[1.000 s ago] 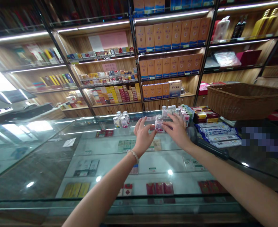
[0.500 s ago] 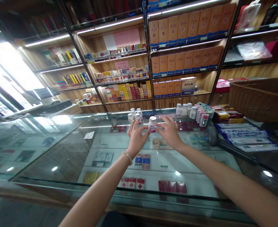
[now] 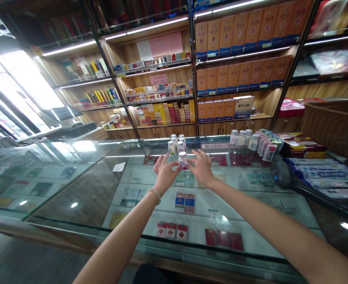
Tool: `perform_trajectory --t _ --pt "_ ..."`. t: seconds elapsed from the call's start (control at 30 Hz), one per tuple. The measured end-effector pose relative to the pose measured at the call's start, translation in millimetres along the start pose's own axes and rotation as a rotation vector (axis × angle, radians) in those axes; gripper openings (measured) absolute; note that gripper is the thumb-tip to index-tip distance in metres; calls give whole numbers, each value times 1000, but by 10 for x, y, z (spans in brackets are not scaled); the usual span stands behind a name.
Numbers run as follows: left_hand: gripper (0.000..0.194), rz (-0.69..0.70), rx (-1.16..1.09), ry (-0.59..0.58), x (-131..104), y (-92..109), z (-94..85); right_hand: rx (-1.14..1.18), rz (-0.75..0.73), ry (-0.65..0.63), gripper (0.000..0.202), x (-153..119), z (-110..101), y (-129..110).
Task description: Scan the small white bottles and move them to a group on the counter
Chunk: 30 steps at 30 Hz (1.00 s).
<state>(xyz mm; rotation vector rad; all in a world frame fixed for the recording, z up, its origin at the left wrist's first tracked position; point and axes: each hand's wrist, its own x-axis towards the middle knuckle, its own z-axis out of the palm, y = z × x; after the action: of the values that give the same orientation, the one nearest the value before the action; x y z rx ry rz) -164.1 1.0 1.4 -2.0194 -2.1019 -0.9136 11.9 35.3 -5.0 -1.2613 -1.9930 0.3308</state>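
A small clear jar (image 3: 183, 161) with a white lid and pinkish contents is held between both hands, just in front of a cluster of similar jars (image 3: 171, 147) on the glass counter. My left hand (image 3: 165, 172) pinches the jar's left side with thumb and finger. From the right, my right hand (image 3: 201, 167) grips it with thumb and fingertips, its other fingers raised. Whether the jar's base touches the glass cannot be made out.
More jars (image 3: 241, 138) and pink and green bottles (image 3: 269, 152) stand at the back right. A dark handheld device (image 3: 282, 175), packets (image 3: 324, 173) and a wicker basket (image 3: 333, 126) are at right. Cigarette packs lie under the glass.
Both hands and the jar between them have moved left, closer to the jar cluster and slightly lower. The view has shifted a little, with the shelves and counter items appearing further right.
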Motion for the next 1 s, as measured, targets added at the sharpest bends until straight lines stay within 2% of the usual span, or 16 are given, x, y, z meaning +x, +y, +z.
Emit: perform_trajectory --t 0.5,1.0 --pt "16 18 58 -4 100 -225 88 -40 -7 -35 21 94 179 -38" --pt "19 -54 48 -1 416 -245 233 -97 58 2 25 385 377 0"
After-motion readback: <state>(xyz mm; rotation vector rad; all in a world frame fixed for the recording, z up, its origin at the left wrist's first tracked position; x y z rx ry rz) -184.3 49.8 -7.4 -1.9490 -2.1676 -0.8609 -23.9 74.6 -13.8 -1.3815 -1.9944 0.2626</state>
